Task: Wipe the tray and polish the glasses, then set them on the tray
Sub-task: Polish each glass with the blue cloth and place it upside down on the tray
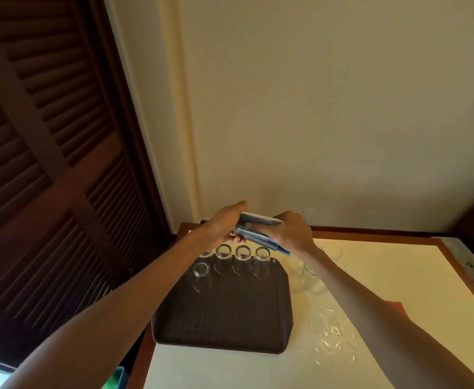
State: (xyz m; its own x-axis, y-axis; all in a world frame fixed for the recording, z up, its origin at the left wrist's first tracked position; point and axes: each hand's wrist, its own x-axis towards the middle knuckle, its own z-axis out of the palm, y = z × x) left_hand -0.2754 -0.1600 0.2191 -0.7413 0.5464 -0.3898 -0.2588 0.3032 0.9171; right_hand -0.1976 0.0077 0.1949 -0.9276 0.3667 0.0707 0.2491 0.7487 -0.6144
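**A:** Where are the hands, and what do they hold?

**B:** Both are raised above the 12 o'clock edge of the dark brown, rectangular, grid-textured plastic tray [224, 318]. The left hand [224, 224] and the right hand [293, 234] each close tightly round one end of a folded blue cloth [258, 234]. What the cloth wraps is almost wholly hidden. Going by the task, I judge it to be a wrapped glass being polished.

**A:** Why lift it there?

**B:** Probably so that one hand can steady it while the other turns the cloth, clear of the glassware below.

**A:** And the finished pieces?

**B:** Five small, clear, straight-sided polished glasses [242, 252] stand on the tray. Four are in a row along its 12 o'clock edge, and one is just behind the row's 9 o'clock end. Filling from the far edge keeps the near part of the tray free for more. I cannot tell whether they stand mouth up or mouth down.

**A:** What remains?

**B:** A scatter of clear waiting glasses [332, 342] sits at the tray's 3 o'clock, with a few more towards 1 o'clock. They are on the cream-topped table with a wooden border [393, 265], within easy reach of the right hand. They are faint against the pale top, so I cannot count them. I judge the task to be somewhere near halfway.
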